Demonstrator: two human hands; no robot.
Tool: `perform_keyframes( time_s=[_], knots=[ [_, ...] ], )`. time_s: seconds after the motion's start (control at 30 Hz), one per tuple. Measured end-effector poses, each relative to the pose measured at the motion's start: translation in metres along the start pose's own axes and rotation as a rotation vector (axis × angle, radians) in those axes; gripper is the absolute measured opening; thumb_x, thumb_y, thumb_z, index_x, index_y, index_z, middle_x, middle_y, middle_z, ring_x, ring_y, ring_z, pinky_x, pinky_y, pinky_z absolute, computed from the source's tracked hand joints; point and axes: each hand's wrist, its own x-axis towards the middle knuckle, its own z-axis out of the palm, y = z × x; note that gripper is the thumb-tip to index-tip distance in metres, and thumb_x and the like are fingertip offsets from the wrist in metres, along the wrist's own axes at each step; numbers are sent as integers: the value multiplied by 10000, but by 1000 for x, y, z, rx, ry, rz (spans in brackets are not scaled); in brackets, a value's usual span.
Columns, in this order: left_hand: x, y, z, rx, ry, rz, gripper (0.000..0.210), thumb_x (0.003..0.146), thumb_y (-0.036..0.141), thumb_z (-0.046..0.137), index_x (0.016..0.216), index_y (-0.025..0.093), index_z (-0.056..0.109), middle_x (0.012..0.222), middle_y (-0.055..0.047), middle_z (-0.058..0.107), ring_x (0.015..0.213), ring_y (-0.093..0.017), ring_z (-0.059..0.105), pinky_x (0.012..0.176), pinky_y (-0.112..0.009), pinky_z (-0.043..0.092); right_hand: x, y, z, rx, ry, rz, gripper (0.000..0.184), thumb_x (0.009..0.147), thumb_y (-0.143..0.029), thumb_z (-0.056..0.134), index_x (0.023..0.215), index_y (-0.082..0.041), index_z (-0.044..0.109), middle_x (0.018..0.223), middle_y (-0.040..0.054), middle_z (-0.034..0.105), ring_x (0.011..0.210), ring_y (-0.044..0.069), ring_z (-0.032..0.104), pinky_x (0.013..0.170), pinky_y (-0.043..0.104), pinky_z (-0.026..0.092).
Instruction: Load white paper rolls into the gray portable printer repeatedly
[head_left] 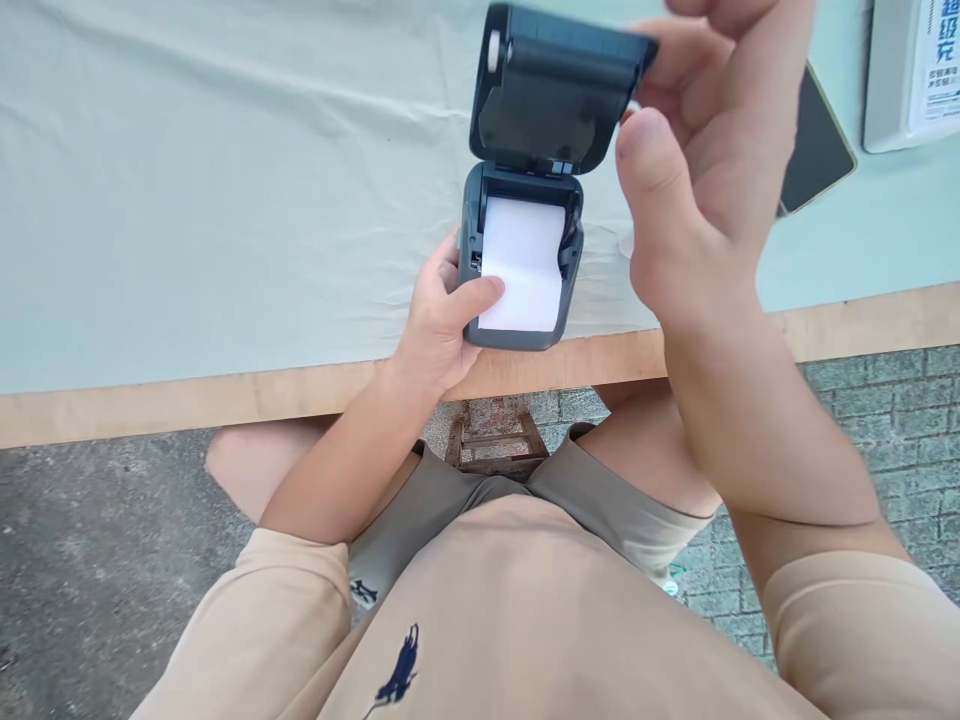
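A small dark portable label printer is held over the table's front edge, its hinged lid swung up. White paper fills the bay inside. My left hand grips the printer's body from the left and below, the thumb lying on the paper. Beside the lid's right edge is my right hand, open, with its thumb apart from the fingers. Some of its fingers pass behind the lid's corner; whether they touch it I cannot tell. A small white bit shows by the thumb tip.
Pale cloth covers the table, with a bare wooden front edge. Past my right hand lie a dark flat device and a white box with a printed label. A wooden stool frame shows below the table.
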Motion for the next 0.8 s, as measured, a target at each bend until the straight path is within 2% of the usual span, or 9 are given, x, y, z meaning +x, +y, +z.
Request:
perform_keyframes(
  time_s=[0.1, 0.17, 0.23, 0.3, 0.4, 0.5, 0.67, 0.73, 0.8],
  knots=[
    [0, -2, -1, 8, 25, 13, 284, 800, 278, 777, 1066, 223, 695, 1005, -12, 772, 1300, -321, 671, 952, -416, 673, -4, 4, 11, 63, 93, -117, 387, 990, -627, 510, 1140, -271, 533, 1216, 21, 578, 1163, 178, 623, 991, 338, 562],
    [-1, -2, 0, 2, 29, 18, 271, 797, 260, 764, 1054, 214, 692, 1002, -17, 770, 1293, -327, 673, 917, -405, 681, -8, 8, 17, 105, 55, -85, 386, 985, -615, 539, 1103, -247, 547, 1188, 35, 588, 1157, 169, 619, 966, 323, 564],
    [-2, 0, 1, -5, 23, 11, 290, 796, 255, 765, 1069, 205, 683, 1027, -29, 771, 1299, -336, 667, 917, -406, 678, -12, 13, 22, 166, 4, 11, 470, 936, -668, 589, 1141, -248, 534, 1231, 44, 582, 1169, 168, 619, 932, 309, 573],
    [-3, 2, 1, -2, 9, -8, 333, 802, 293, 787, 1101, 205, 669, 1073, -44, 767, 1322, -346, 647, 943, -410, 667, -15, 20, 25, 237, -63, 128, 599, 861, -736, 642, 1214, -271, 504, 1228, 37, 595, 1091, 158, 649, 882, 302, 591],
    [-4, 6, 2, -1, -13, -31, 396, 825, 408, 804, 1135, 216, 649, 1114, -59, 756, 1365, -352, 610, 956, -393, 652, -16, 28, 27, 360, -178, 239, 711, 794, -763, 696, 1282, -305, 459, 1107, 4, 653, 988, 155, 679, 793, 290, 609],
    [-4, 9, 6, -16, -3, -35, 366, 871, 448, 761, 1134, 224, 638, 1087, -55, 752, 1354, -334, 621, 915, -359, 649, -15, 32, 26, 403, -231, 238, 725, 772, -760, 721, 1272, -299, 468, 1059, -13, 679, 1020, 167, 689, 817, 299, 613],
    [-2, 10, 12, -19, 35, -32, 208, 919, 335, 683, 1093, 229, 642, 980, -27, 747, 1319, -300, 649, 790, -311, 647, -14, 29, 25, 356, -197, 230, 725, 749, -740, 758, 1255, -291, 495, 1044, -16, 688, 1014, 158, 691, 833, 291, 617],
    [-1, 11, 13, -31, 37, -49, 190, 928, 340, 656, 1083, 230, 655, 1001, -29, 755, 1335, -297, 638, 839, -325, 649, -15, 27, 26, 355, -191, 231, 714, 755, -737, 755, 1253, -290, 505, 1041, -13, 683, 1013, 157, 685, 836, 291, 619],
    [-1, 11, 13, -82, 51, -79, 242, 983, 410, 561, 1061, 216, 682, 1018, -46, 766, 1356, -293, 621, 961, -367, 634, -16, 26, 25, 338, -203, 236, 701, 780, -741, 727, 1275, -296, 506, 1064, -8, 677, 1042, 164, 678, 861, 298, 621]
  ],
)
